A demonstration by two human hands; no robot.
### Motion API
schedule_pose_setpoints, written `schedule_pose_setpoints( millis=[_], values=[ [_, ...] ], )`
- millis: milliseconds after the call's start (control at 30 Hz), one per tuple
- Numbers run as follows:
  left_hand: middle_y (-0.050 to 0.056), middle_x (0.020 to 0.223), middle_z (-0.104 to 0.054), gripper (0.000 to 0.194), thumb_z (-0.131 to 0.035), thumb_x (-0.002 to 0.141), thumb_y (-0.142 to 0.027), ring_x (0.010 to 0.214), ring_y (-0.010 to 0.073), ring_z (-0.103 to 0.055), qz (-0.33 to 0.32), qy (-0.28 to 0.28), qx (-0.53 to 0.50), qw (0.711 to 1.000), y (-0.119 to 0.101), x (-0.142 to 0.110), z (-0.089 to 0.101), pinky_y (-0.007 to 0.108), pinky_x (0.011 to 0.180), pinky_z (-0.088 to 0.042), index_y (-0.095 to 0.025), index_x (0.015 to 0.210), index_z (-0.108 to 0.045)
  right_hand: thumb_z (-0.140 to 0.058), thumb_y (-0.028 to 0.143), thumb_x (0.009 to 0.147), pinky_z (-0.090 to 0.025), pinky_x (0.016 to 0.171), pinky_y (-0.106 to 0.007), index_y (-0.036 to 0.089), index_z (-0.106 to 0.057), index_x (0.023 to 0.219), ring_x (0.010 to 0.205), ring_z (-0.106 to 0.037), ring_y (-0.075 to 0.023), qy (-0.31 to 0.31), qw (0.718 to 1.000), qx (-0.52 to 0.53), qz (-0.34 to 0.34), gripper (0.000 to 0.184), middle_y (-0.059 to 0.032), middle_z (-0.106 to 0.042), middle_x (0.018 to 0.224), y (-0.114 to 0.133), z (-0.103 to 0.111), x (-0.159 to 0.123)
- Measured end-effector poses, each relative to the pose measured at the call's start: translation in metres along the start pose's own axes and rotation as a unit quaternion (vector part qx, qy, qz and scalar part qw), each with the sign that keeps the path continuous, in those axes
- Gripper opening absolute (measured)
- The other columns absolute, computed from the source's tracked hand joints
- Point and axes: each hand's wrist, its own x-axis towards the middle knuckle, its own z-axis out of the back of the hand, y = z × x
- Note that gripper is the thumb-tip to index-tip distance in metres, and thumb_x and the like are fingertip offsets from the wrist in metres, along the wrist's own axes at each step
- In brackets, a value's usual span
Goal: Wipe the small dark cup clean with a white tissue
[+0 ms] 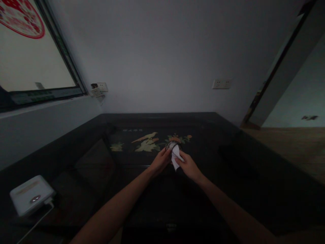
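Note:
Both my hands meet over the middle of a dark glossy table (228,189). My left hand (160,161) is closed around a small round shiny object (172,145), possibly a glass or metal cup; the dim light hides what it is. My right hand (188,165) pinches a white cloth or tissue (175,155) and presses it against that object. Both forearms stretch in from the bottom edge.
The table top shows a painted bird-and-flower inlay (149,142). A white box-like device (31,195) with a cable lies at the left near edge. Wall sockets (99,88) (221,83) sit on the back wall, a window (30,61) at left, a doorway (291,88) at right.

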Motion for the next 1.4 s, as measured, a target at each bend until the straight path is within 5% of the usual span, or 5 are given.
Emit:
schedule_pose_setpoints(
  millis=[233,367,633,1067,1400],
  values=[
    [0.008,0.097,-0.062,0.043,-0.065,0.074,-0.047,0.083,0.0179,-0.06,0.043,-0.025,-0.045,0.998,0.001,0.003,0.002,0.032,0.076,-0.049,-0.018,0.106,-0.059,-0.044,0.007,0.075,-0.046,0.085,-0.035,0.016,-0.064,0.109,0.093,-0.061,-0.0209,0.018,0.986,-0.151,0.067,0.041,-0.008,-0.068,0.104,0.0,0.007,-0.001],
    [0.009,0.1,-0.063,0.04,-0.061,0.078,-0.046,0.085,0.0186,-0.061,0.072,-0.048,-0.066,0.994,0.001,0.005,0.004,0.034,0.079,-0.048,-0.019,0.106,-0.058,-0.039,0.0,0.072,-0.037,0.102,-0.039,0.018,-0.06,0.118,0.118,-0.05,-0.0203,0.001,0.952,-0.288,0.106,0.053,-0.0085,-0.059,0.124,0.003,0.015,-0.003],
    [0.005,0.093,-0.065,0.029,-0.059,0.079,-0.04,0.083,0.0154,-0.06,0.068,-0.071,-0.076,0.992,0.006,0.009,0.005,0.027,0.076,-0.047,-0.019,0.099,-0.061,-0.035,-0.001,0.077,-0.04,0.1,-0.041,0.015,-0.055,0.124,0.12,-0.049,-0.0214,0.07,0.892,-0.436,0.102,0.053,-0.0126,-0.056,0.129,0.0,0.003,-0.006],
    [0.005,0.083,-0.062,0.037,-0.057,0.078,-0.049,0.073,0.0168,-0.059,0.063,-0.062,-0.024,0.996,0.008,0.007,0.003,0.029,0.067,-0.048,-0.019,0.1,-0.057,-0.038,0.007,0.07,-0.047,0.086,-0.034,0.018,-0.057,0.119,0.094,-0.061,-0.0196,0.005,1.0,-0.018,-0.004,0.054,-0.0051,-0.065,0.11,-0.008,-0.011,0.002],
    [0.007,0.098,-0.062,0.037,-0.063,0.075,-0.045,0.089,0.0179,-0.059,0.026,-0.065,-0.053,0.996,0.014,0.013,0.01,0.03,0.081,-0.046,-0.017,0.099,-0.058,-0.035,-0.002,0.071,-0.044,0.086,-0.03,0.017,-0.062,0.108,0.101,-0.06,-0.0205,0.078,0.939,-0.328,0.061,0.05,-0.0099,-0.066,0.108,-0.001,0.0,-0.006]
  ],
)
